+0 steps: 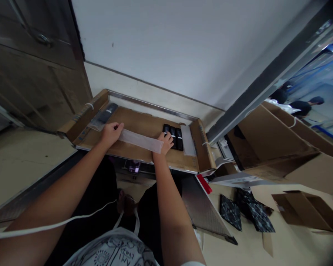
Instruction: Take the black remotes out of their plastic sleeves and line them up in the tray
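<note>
My left hand (111, 133) pinches one end of a clear, frosted plastic sleeve (140, 140). The sleeve stretches flat to the right, its far end lying over my right wrist. My right hand (165, 143) has its fingers curled over the nearest of several black oblong items (179, 139) with white bands; its grip is partly hidden. They lie side by side on a cardboard-lined tray (144, 117). To their right rests a stack of frosted sleeves (188, 140). At the tray's left end, another black item (108, 112) is in a clear sleeve.
Cardboard sides (204, 147) border the tray, and a white wall (155, 48) rises behind it. On the right stand a large carton (274, 136) and a smaller open box (308, 212). Dark patterned packs (230, 212) lie on the floor. A white cord (58, 223) crosses my left arm.
</note>
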Tool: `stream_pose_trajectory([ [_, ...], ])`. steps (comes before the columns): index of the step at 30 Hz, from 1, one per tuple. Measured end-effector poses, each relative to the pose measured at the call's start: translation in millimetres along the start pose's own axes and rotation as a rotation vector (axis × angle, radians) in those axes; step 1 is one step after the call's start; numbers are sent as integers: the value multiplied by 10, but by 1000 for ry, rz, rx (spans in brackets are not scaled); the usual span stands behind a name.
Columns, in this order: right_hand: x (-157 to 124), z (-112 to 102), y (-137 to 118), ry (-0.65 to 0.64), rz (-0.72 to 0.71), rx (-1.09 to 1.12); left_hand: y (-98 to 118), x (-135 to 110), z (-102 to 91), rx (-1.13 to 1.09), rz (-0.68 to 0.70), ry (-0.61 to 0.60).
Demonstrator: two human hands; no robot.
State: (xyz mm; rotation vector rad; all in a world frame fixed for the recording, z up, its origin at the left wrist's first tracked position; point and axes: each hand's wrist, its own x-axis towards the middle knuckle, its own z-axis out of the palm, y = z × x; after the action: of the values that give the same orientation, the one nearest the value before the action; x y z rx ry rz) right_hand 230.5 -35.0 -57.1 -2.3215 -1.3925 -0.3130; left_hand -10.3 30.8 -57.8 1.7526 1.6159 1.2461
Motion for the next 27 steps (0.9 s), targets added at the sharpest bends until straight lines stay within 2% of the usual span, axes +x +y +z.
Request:
stream_pose_trajectory([
  [8, -33, -56, 19, -13, 16, 3, 17, 5, 0, -20, 18, 5],
  [18, -375, -367, 184, 2, -69, 139, 79, -14, -18, 1, 3, -5],
  [24, -509, -368, 313, -125, -134, 366, 54, -7, 2, -14, 11, -6],
  [27, -462, -372, 382, -162, -7, 683, 37, -1, 7, -15, 37, 2],
])
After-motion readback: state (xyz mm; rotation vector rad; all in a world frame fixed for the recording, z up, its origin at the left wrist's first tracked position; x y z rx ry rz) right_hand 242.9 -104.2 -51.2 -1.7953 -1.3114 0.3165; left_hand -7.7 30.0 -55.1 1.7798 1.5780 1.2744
